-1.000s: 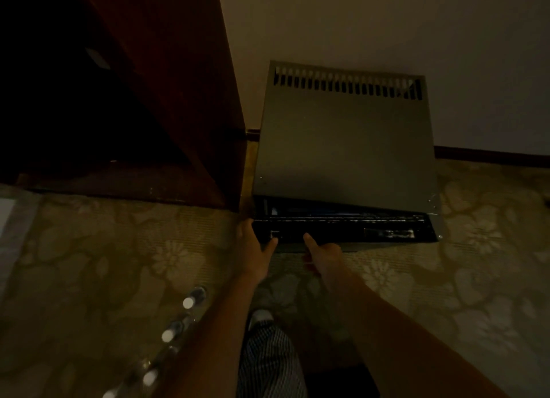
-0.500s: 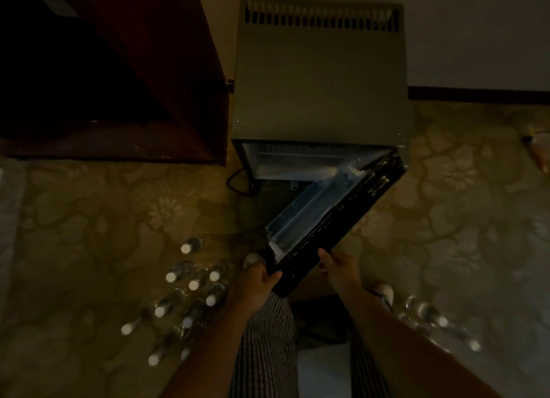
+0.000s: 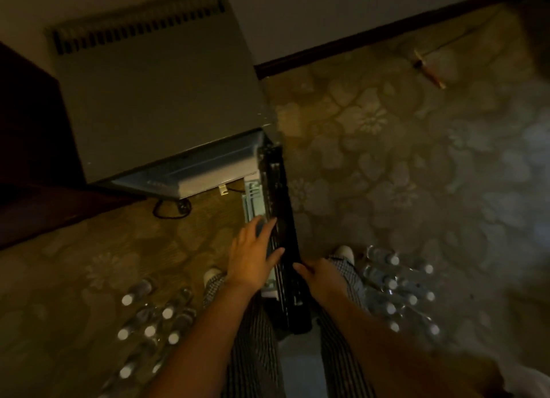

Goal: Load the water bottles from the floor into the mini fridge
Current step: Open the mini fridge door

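Note:
The grey mini fridge [image 3: 154, 100] stands against the wall with its black door [image 3: 282, 234] swung wide open toward me. My left hand [image 3: 253, 255] rests with straight fingers on the door's inner side near its free edge. My right hand [image 3: 320, 277] holds the door's outer edge with its thumb on it. Several water bottles with white caps [image 3: 151, 317] stand on the carpet at lower left. A second group of bottles [image 3: 398, 287] stands at lower right.
A dark wooden cabinet [image 3: 26, 147] stands left of the fridge. A black power cord [image 3: 169, 210] lies on the carpet under the fridge opening. My legs in checked trousers [image 3: 253, 353] are below the door. A small object [image 3: 431, 73] lies near the wall at far right.
The fridge door went from nearly closed to fully open, swinging right. Both hands followed its free edge. The view shifted, bringing the bottles on both sides into sight.

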